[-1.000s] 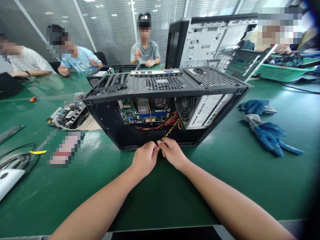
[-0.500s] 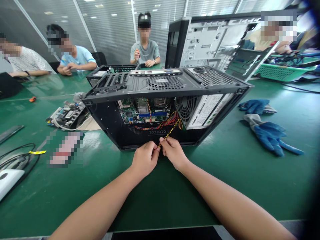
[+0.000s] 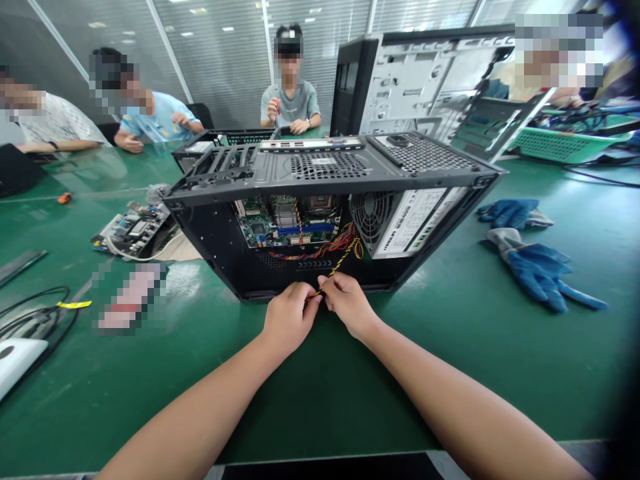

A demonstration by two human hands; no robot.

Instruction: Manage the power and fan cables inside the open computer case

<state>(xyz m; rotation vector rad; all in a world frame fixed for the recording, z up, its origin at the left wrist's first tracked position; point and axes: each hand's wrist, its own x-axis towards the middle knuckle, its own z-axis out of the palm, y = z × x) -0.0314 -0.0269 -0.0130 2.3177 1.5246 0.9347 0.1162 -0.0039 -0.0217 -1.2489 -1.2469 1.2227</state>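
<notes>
A black computer case point(image 3: 215, 193) lies with its open side facing me. Inside it show a green motherboard point(image 3: 257, 233), a power supply point(image 3: 415, 223) with a fan grille, and a bundle of coloured wires point(image 3: 325, 248). A twisted yellow-and-black cable point(image 3: 343, 260) runs from the power supply out over the case's near edge. My left hand point(image 3: 293, 313) pinches the cable close to its end, which the fingers hide. Right beside it, my right hand point(image 3: 346, 303) grips the same cable between thumb and fingers.
Blue-grey work gloves point(image 3: 540, 267) lie to the right, below a green basket point(image 3: 565, 145) of cables. A second case point(image 3: 410, 87) stands behind. Loose boards point(image 3: 137, 230), a blurred pink item point(image 3: 131, 297) and black cables point(image 3: 55, 327) are on the left. Several people sit around the table.
My hands and the cable have barely moved. Across the table at left, the person in light blue has raised one hand, parting it from the other.
</notes>
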